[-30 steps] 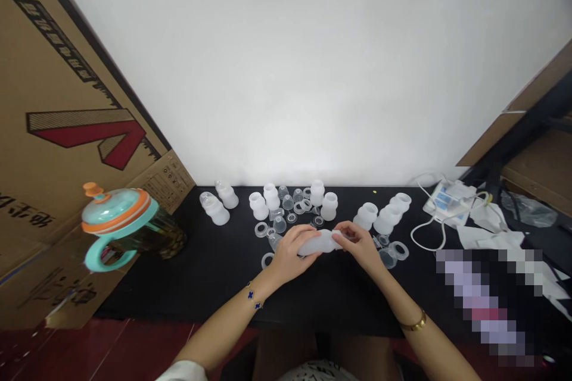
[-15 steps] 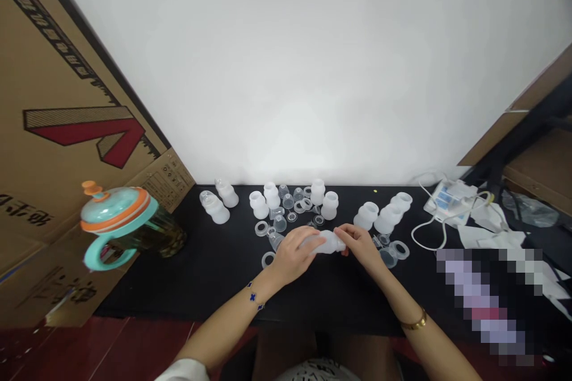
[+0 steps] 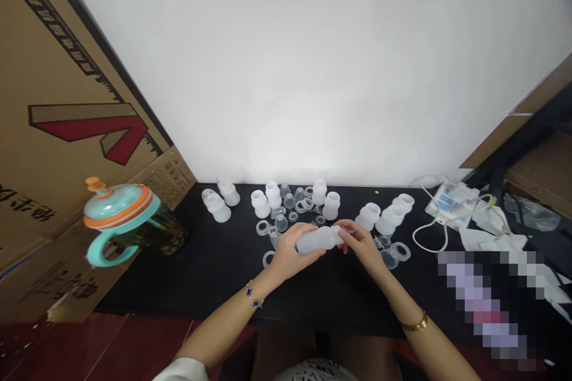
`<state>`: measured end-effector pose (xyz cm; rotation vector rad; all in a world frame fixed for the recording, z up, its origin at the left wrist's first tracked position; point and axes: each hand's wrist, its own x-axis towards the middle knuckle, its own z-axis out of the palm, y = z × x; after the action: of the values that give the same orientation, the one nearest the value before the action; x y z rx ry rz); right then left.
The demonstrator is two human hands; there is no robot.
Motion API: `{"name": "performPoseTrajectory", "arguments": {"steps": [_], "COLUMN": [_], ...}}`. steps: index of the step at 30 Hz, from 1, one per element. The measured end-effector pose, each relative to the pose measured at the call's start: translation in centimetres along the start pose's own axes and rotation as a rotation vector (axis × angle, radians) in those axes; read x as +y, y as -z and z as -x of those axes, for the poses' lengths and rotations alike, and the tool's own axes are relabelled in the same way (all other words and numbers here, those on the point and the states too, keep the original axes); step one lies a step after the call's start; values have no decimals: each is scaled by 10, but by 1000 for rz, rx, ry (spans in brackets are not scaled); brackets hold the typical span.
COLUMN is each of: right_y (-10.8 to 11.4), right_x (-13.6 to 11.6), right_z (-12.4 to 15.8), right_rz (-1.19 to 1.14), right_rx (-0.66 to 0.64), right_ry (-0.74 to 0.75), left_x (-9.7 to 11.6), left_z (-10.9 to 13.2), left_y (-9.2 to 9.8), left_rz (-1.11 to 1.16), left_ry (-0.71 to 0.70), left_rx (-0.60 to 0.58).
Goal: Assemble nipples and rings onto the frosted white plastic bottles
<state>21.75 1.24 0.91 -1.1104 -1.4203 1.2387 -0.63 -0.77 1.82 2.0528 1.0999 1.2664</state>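
A translucent white baby bottle point(image 3: 315, 241) lies sideways between my two hands, above the black table. My left hand point(image 3: 290, 250) is wrapped round its body, thumb along the near side. The fingers of my right hand point(image 3: 357, 241) close on its neck end, where a pale ring seems to sit; they partly hide it. Behind my hands stand several open white bottles point(image 3: 331, 207), with clear caps point(image 3: 289, 201) and ring collars point(image 3: 263, 227) scattered among them. Two bottles with clear domed tops point(image 3: 217, 207) stand at the back left.
A large jug with a teal and orange lid point(image 3: 118, 208) stands at the left, beside a cardboard box point(image 3: 67, 131). At the right are a power strip with a white cable point(image 3: 447, 202) and crumpled white paper point(image 3: 491, 241). A white wall backs the black table point(image 3: 214, 280).
My left hand has shifted its grip, its fingers uncovering more of the bottle's body. My right fingers have changed position slightly at the neck. The view has tilted slightly.
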Motion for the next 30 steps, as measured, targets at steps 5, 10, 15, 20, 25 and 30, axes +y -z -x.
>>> {"name": "performPoseTrajectory", "arguments": {"steps": [5, 10, 15, 20, 25, 30], "right_y": [1, 1, 1, 3, 6, 7], "right_x": [3, 1, -3, -3, 0, 1], "right_z": [3, 4, 5, 5, 5, 6], "right_rz": [24, 71, 83, 49, 35, 25], "right_rx": [-30, -35, -59, -104, -128, -158], "right_ry": [35, 83, 128, 119, 92, 67], "left_x": [-1, -7, -10, -11, -11, -10], "left_z": [-10, -13, -14, -14, -13, -13], "left_y": [8, 6, 6, 7, 7, 7], "left_rz": [249, 562, 678, 799, 801, 806], "left_ry": [355, 597, 730, 751, 732, 734], "left_rx": [-62, -146, -247, -351, -353, -400]}}
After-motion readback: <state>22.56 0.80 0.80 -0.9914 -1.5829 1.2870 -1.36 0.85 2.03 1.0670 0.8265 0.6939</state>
